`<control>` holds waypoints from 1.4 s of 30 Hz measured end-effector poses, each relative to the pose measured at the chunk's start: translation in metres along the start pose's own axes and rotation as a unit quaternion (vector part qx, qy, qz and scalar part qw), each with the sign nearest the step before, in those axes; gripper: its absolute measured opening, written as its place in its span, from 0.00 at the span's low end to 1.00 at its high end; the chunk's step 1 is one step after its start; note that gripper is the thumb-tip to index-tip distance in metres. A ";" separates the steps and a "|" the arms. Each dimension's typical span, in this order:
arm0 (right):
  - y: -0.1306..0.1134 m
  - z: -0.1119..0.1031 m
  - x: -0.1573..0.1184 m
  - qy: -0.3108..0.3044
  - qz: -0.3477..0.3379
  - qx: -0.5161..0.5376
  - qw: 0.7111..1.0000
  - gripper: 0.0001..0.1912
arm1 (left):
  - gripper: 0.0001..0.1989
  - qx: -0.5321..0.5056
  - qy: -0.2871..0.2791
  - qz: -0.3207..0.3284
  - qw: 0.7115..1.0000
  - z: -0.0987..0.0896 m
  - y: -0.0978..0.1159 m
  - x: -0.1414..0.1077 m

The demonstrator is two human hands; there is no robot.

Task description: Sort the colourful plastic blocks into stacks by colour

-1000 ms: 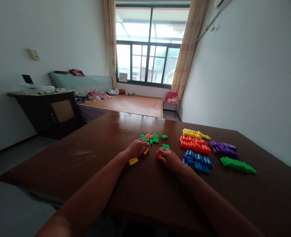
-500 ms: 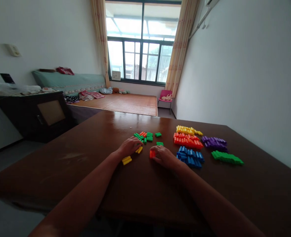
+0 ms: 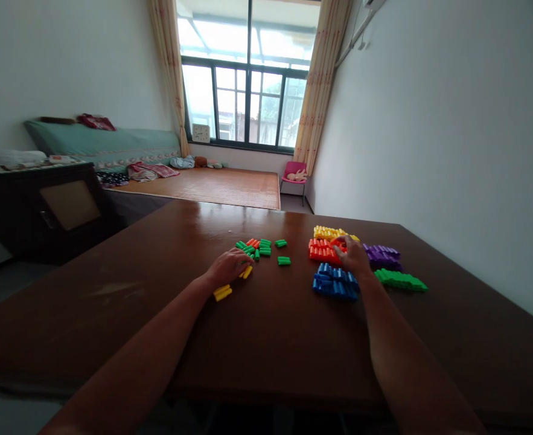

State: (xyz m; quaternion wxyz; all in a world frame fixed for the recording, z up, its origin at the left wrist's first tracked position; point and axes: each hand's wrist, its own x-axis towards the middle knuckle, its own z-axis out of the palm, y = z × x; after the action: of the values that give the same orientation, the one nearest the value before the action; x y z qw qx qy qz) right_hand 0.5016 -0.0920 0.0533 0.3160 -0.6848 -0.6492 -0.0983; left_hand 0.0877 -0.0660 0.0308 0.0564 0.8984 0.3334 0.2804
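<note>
My left hand [image 3: 230, 266] rests on the table with its fingers loosely bent and apart, beside small green blocks [image 3: 265, 248] and some orange blocks [image 3: 253, 243]. Yellow blocks [image 3: 247, 272] poke out from under its fingertips, and another yellow pair [image 3: 223, 293] lies by the wrist. At the orange row [image 3: 323, 249], my right hand [image 3: 353, 254] pinches an orange block [image 3: 338, 243] over the row's right end, partly covering it. In front of that hand is the blue stack [image 3: 335, 282]; behind it, the yellow rows [image 3: 327, 232].
Purple blocks [image 3: 382, 256] and a green row [image 3: 401, 280] lie right of my right forearm. Two separate green pairs, one a nearer green pair [image 3: 284, 261], sit mid-table. Beyond the brown table [image 3: 248, 338] are a bed [image 3: 221, 184], a pink chair [image 3: 294, 172] and a dark cabinet [image 3: 35, 205].
My right hand has moved right and away from me, carrying the orange block from mid-table to the orange row. My left hand stays by the small blocks. The view has shifted slightly right.
</note>
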 end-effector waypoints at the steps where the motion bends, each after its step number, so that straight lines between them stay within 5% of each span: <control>1: -0.004 0.001 0.000 -0.016 -0.015 -0.015 1.000 0.15 | 0.12 0.001 -0.001 0.001 1.000 0.000 0.000 0.000; 9: -0.036 0.015 0.002 -0.135 -0.041 -0.142 0.980 0.18 | 0.11 -0.002 0.011 -0.013 1.000 -0.006 0.005 -0.002; 14: -0.038 0.010 -0.001 -0.083 -0.063 -0.114 0.988 0.16 | 0.12 0.032 0.035 -0.081 0.996 -0.008 0.005 -0.001; 18: -0.068 0.005 -0.014 -0.038 -0.126 -0.056 0.990 0.15 | 0.17 0.071 0.036 -0.151 0.985 -0.002 -0.004 -0.003; 24: -0.120 0.016 -0.042 -0.142 -0.237 0.031 0.961 0.12 | 0.16 0.043 -0.026 -0.114 0.992 -0.002 0.000 -0.003; 29: -0.143 0.021 -0.059 -0.208 -0.291 0.045 0.933 0.12 | 0.13 0.028 0.071 -0.142 0.987 -0.013 0.008 0.002; 35: -0.145 0.021 -0.063 -0.210 -0.311 0.056 0.925 0.12 | 0.13 0.055 0.056 -0.171 0.982 -0.018 0.012 0.033; 42: -0.135 0.023 -0.059 -0.194 -0.301 0.051 0.932 0.12 | 0.14 0.059 -0.030 -0.303 0.951 0.013 0.000 0.084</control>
State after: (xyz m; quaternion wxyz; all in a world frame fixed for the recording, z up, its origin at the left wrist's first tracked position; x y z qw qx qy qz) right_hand 0.3583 -0.1344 0.0446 0.1739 -0.4463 -0.8776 -0.0207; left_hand 0.1468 -0.0122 0.0592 0.0957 0.7645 0.6043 0.2028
